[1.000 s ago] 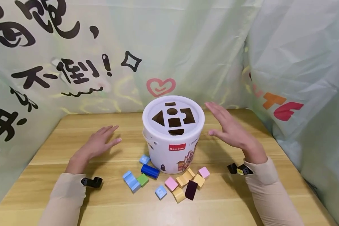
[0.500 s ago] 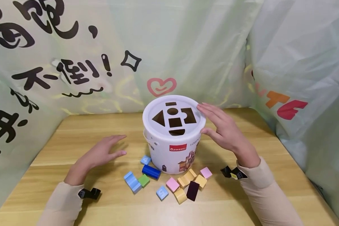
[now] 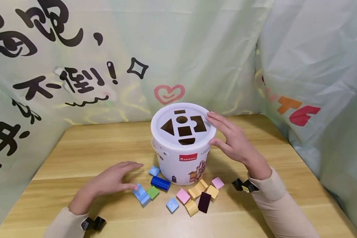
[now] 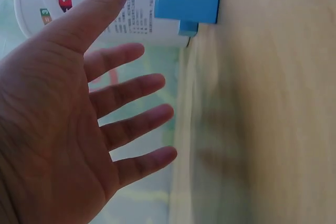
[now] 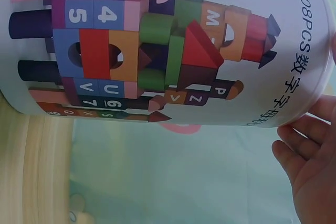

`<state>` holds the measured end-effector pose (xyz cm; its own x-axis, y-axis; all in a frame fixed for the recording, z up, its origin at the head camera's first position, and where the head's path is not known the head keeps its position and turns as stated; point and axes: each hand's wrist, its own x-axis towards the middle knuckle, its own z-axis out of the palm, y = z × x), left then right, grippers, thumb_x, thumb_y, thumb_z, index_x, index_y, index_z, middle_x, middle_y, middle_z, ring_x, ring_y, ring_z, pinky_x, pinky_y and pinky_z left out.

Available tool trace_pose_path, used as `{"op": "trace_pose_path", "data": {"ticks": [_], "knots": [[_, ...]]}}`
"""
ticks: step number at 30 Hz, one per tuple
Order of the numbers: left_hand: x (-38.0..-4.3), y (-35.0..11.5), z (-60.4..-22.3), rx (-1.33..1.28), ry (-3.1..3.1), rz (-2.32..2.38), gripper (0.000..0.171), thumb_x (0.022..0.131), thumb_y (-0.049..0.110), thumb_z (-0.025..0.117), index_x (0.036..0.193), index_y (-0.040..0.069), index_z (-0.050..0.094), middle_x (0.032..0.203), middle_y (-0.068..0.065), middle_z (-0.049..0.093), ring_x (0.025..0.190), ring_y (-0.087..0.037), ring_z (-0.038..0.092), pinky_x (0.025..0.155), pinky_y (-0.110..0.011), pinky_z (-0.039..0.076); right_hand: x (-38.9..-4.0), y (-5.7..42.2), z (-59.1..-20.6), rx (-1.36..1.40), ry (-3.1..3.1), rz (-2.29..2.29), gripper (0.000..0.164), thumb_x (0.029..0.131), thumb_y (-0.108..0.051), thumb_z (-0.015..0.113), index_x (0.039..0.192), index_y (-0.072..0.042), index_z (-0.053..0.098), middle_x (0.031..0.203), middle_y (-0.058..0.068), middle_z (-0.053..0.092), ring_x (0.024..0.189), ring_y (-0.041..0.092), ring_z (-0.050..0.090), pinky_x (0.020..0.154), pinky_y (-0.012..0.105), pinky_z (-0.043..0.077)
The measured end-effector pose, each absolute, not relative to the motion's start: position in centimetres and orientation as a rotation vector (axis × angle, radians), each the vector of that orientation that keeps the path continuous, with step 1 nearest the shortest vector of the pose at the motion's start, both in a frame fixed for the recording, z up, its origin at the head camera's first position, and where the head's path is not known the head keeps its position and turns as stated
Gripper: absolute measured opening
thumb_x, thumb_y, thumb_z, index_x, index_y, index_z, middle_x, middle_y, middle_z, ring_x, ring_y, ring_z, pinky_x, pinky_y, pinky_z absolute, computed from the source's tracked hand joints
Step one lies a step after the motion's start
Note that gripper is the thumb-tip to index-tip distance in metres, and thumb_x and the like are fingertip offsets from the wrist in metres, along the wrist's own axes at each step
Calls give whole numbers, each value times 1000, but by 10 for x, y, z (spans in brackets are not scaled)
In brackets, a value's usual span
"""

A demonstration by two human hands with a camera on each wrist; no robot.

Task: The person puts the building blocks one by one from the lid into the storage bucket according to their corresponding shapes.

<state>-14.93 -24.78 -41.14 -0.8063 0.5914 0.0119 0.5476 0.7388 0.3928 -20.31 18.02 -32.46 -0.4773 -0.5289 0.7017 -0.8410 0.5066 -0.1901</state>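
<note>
A white bucket [image 3: 174, 168] stands on the wooden table, its lid [image 3: 163, 115] cut with shaped holes. My right hand [image 3: 236, 143] rests its fingertips on the right side of the lid's rim; in the right wrist view the fingers [image 5: 296, 135] bend lightly at that edge. My left hand [image 3: 111, 180] hovers low with spread fingers, palm empty. Its thumb overlaps the end of a light blue arch-cut block [image 3: 142, 195] in the head view. Beside that block lie a green block [image 3: 152, 193], a dark blue cylinder [image 3: 160, 183] and a light blue block marked 4 [image 3: 154, 171].
In front of the bucket lie a blue block marked 5 [image 3: 172, 205], pink blocks [image 3: 183, 196], several yellow-orange blocks [image 3: 212, 192] and a dark flat block [image 3: 204, 202]. Printed cloth [image 3: 214, 59] hangs behind the table and along its sides.
My right hand has moved left onto the lid's rim. My left hand has come down and right, toward the light blue arch-cut block. The blocks lie as before.
</note>
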Motion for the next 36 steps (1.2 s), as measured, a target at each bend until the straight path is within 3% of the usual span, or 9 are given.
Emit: {"op": "trace_pose_path", "data": {"ticks": [6, 18, 26, 36], "knots": [[-148, -242, -412, 957, 2701, 685, 78, 77, 62, 70, 140, 20, 55, 140, -2, 54, 129, -29, 48, 104, -53, 39, -203, 182, -320, 1119, -2190, 673, 76, 94, -61, 41, 143, -3, 49, 148, 10, 45, 135, 31, 42, 113, 34, 30], [-150, -242, -413, 1100, 2562, 666, 45, 82, 47, 75, 119, 22, 70, 122, 12, 63, 116, -17, 57, 99, -46, 45, -203, 182, -323, 1098, -2227, 664, 77, 95, -62, 38, 145, -5, 46, 150, 9, 43, 138, 28, 38, 111, 44, 34], [-150, -246, -416, 1033, 2512, 728, 39, 82, 35, 79, 117, 21, 71, 116, 10, 65, 106, -12, 59, 93, -39, 50, -202, 181, -325, 1096, -2258, 685, 77, 94, -63, 37, 146, -6, 44, 151, 8, 41, 139, 27, 37, 109, 49, 34], [-157, -249, -416, 968, 2456, 850, 32, 86, 26, 76, 116, 20, 69, 114, 11, 66, 105, -10, 60, 93, -35, 51, -203, 183, -324, 1071, -2288, 697, 77, 94, -63, 37, 147, -9, 44, 152, 6, 41, 139, 25, 38, 105, 53, 38]]}}
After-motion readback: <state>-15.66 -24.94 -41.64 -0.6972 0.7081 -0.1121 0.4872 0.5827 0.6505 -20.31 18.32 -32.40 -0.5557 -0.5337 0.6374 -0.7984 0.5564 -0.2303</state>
